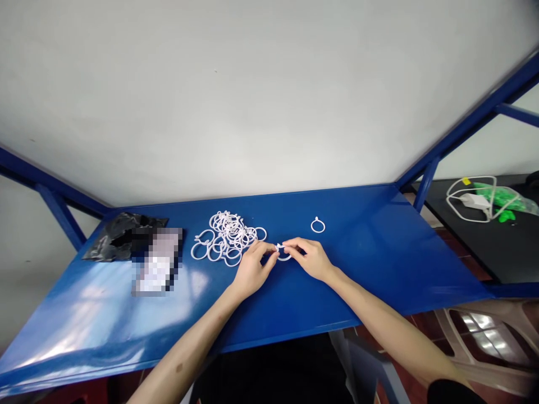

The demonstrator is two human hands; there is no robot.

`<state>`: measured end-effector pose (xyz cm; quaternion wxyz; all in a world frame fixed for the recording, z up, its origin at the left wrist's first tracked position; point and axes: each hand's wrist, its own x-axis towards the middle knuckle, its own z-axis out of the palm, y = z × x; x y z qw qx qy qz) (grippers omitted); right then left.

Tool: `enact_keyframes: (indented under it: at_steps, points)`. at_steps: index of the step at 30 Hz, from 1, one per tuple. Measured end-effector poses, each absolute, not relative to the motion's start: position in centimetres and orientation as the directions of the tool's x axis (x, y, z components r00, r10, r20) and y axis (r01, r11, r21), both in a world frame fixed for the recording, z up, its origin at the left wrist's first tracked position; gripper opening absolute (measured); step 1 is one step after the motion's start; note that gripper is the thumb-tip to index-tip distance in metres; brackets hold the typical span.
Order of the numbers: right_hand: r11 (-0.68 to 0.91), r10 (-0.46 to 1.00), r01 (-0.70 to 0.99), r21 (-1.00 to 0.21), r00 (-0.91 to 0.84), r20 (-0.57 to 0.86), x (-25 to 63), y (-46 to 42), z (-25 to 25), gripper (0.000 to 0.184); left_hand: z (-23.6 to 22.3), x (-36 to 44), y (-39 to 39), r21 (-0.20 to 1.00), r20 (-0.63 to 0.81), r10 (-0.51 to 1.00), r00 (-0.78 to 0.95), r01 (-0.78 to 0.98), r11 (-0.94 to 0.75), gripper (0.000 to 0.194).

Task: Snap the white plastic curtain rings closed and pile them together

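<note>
Between my two hands is a white plastic ring [284, 258] with a small clasp at its top, much like a curtain ring. My left hand [254, 265] pinches the clasp from the left with thumb and forefinger. From the right, the fingertips of my right hand [310, 257] are closed on the same ring. A heap of similar white rings [229, 238] lies just left of my left hand. Apart from these, a single white ring [318, 226] rests flat beyond my right hand, its small knob pointing away from me. My fingers partly cover the held ring.
The rings lie on a blue table [362, 280] against a pale wall. A crumpled black plastic bag [122, 235] and a blurred-out object [158, 264] are at left. On a black surface [471, 241] at right sit a white cable [475, 201] and green items [503, 199].
</note>
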<state>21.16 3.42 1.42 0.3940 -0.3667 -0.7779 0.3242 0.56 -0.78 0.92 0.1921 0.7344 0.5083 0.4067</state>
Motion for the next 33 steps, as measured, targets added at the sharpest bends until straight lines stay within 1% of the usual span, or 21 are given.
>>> enact_keyframes:
  at_steps: [4,8,12,17,20,23,24,26,29,31,33]
  points:
    - [0.562,0.787,0.291,-0.775,-0.476,0.392,21.1,3.5,1.3,0.012,0.9,0.4,-0.8,0.749,0.331,0.936,0.123,0.568,-0.340,0.009]
    - [0.621,0.746,0.302,-0.723,-0.512,0.427,21.1,3.5,1.2,0.013,0.5,0.5,-0.7,0.736,0.365,0.922,0.128,0.567,-0.370,0.009]
    - [0.684,0.690,0.303,-0.664,-0.565,0.453,21.1,3.0,1.0,0.014,-0.1,0.4,-0.8,0.678,0.456,0.877,0.151,0.580,-0.452,0.015]
    - [0.746,0.629,0.305,-0.593,-0.614,0.476,20.9,2.7,0.7,0.016,-0.3,0.3,-0.9,0.565,0.543,0.813,0.209,0.625,-0.539,0.019]
    - [0.755,0.631,0.332,-0.565,-0.604,0.488,20.8,2.8,0.7,0.017,0.2,0.3,-0.8,0.505,0.553,0.792,0.258,0.652,-0.565,0.017]
    - [0.732,0.670,0.379,-0.566,-0.555,0.494,20.9,3.2,1.2,0.017,0.9,-0.2,-0.6,0.441,0.553,0.781,0.291,0.693,-0.570,0.007]
    - [0.714,0.693,0.404,-0.572,-0.522,0.497,21.1,3.5,1.4,0.017,1.1,-0.6,-0.4,0.418,0.562,0.780,0.275,0.719,-0.555,0.006]
    - [0.653,0.757,0.481,-0.585,-0.415,0.504,21.9,4.3,1.8,0.018,1.4,-1.9,-0.1,0.377,0.597,0.782,0.178,0.798,-0.469,0.011]
    - [0.503,0.839,0.638,-0.583,-0.200,0.505,23.9,6.0,2.1,0.022,1.5,-4.4,0.8,0.354,0.625,0.780,-0.039,0.904,-0.238,0.017]
    - [0.405,0.868,0.715,-0.570,-0.106,0.484,25.4,7.2,2.0,0.025,1.4,-6.0,1.5,0.362,0.599,0.786,-0.152,0.927,-0.098,0.026]
    - [0.327,0.891,0.766,-0.554,-0.055,0.450,26.7,8.0,1.8,0.028,1.2,-7.2,2.1,0.356,0.555,0.807,-0.202,0.935,-0.011,0.033]
